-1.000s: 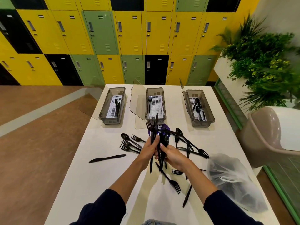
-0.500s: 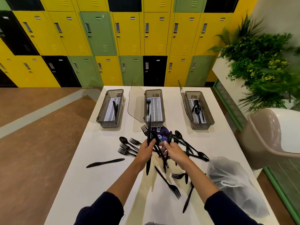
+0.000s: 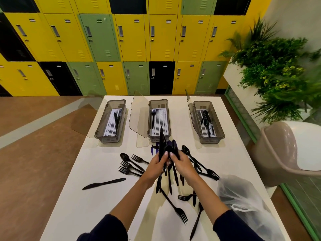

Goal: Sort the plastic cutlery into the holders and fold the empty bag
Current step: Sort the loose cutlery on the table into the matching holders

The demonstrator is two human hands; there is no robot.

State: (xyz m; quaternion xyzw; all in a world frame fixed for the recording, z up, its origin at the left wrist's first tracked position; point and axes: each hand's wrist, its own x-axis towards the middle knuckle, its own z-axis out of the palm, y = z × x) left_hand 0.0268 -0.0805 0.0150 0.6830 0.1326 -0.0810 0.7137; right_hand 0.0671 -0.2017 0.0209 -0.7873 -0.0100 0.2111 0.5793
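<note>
Both hands meet over the middle of the white surface. The left hand and right hand each curl their fingers round one bundle of black plastic cutlery. The hands hide much of the bundle, so its pieces cannot be counted; a knife tip and spoon bowls stick up above the fingers. Just beyond the hands a purple label lies mostly covered, its writing unreadable. The locker tags are too small to read.

Farther ahead stand three holders: the knife holder to the left, the fork holder straight ahead, the spoon holder to the right. Loose forks lie left of the left hand. The translucent bag sits right of the right forearm, crumpled.
</note>
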